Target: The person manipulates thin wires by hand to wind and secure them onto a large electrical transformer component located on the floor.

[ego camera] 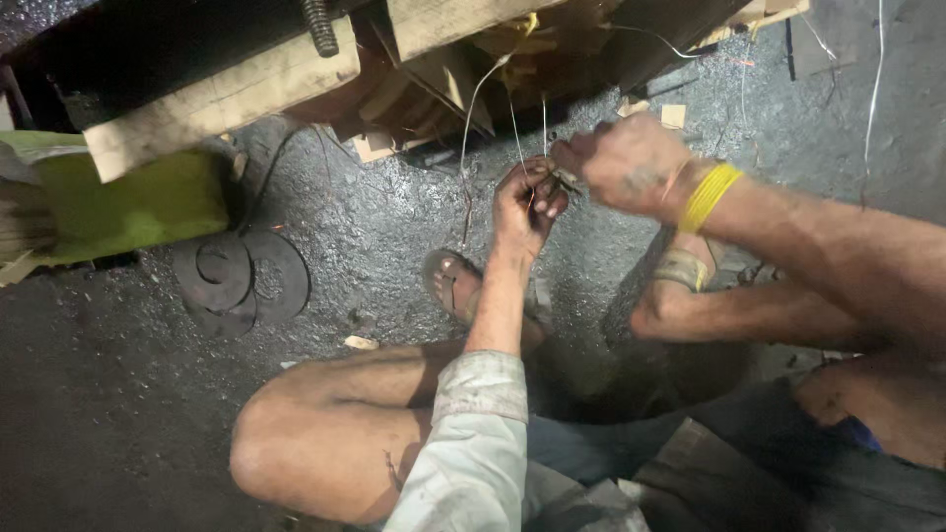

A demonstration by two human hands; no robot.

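Note:
My left hand point(525, 202) is raised in the middle of the view, fingers pinched on thin pale wires point(480, 89) that run up toward the wooden pieces above. My right hand point(623, 161) comes in from the right with several yellow bands point(708, 196) on its wrist. It is closed close against the left hand, gripping the same wire ends and what looks like a small dark tool. The exact grip is hard to make out. My sandalled feet point(455, 286) rest on the dark gritty floor below the hands.
Rough wooden blocks point(222, 99) and a threaded bolt point(318, 27) hang at the top. A yellow-green bundle point(128, 202) lies at the left. Flat dark metal rings point(241, 281) lie on the floor. Wood scraps and loose wires sit at the top right.

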